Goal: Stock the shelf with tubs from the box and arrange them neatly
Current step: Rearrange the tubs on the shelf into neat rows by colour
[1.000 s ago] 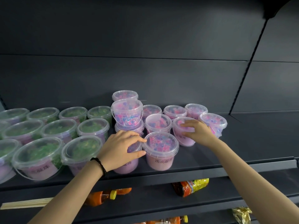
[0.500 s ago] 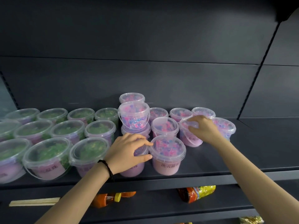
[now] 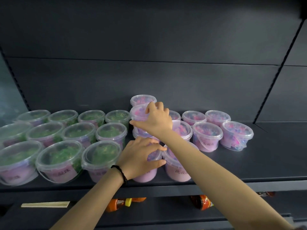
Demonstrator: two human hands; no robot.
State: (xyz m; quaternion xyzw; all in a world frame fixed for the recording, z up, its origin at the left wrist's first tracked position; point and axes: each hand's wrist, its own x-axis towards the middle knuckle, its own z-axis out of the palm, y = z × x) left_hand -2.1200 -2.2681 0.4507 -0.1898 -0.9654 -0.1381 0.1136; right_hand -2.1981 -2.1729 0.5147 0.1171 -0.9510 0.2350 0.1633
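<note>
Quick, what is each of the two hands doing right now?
Left hand: holds the front pink tub.
Right hand: grips the stacked pink tub.

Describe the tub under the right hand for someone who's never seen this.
On the dark shelf, green-filled tubs meet pink-filled tubs mid-shelf. In the first pink column, the stacked tub under the right hand stands on another tub, nearer of two raised ones.

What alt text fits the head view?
The right hand grips the stacked tub of pink beads on a dark shelf, while the left hand holds the front tub. Rows of green tubs stand to the left.
</note>
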